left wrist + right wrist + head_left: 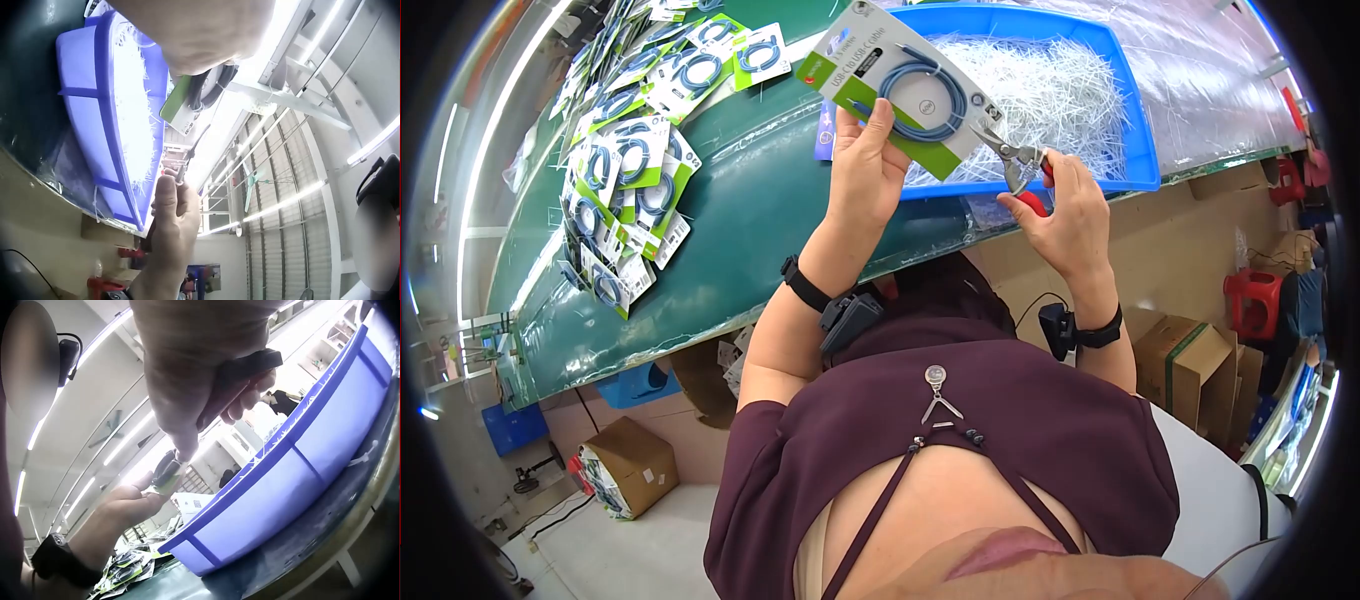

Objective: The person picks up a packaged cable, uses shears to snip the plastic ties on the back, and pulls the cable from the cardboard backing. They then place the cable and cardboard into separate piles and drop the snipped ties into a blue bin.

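Observation:
My left hand (868,168) pinches a packaged USB-C cable (862,62) by its lower edge, thumb on the front. The package is a white and green card with a blue-grey coiled cable tied on it. In my right hand (1072,225) is a pair of cutting pliers (1018,165) with red handles, their tips right at the card's right corner, beside the coil. In the left wrist view, the card (181,111) shows beyond the left hand and the pliers (195,147) point up toward it. The right wrist view shows the right hand (200,375) from close up.
Beneath the work stands a blue tray (1142,150) full of thin white plastic strips (1055,95). Many more packaged cables (630,165) lie heaped at the left of the green table (740,210). Cardboard boxes (1175,365) and a red stool (1253,300) stand below, to the right.

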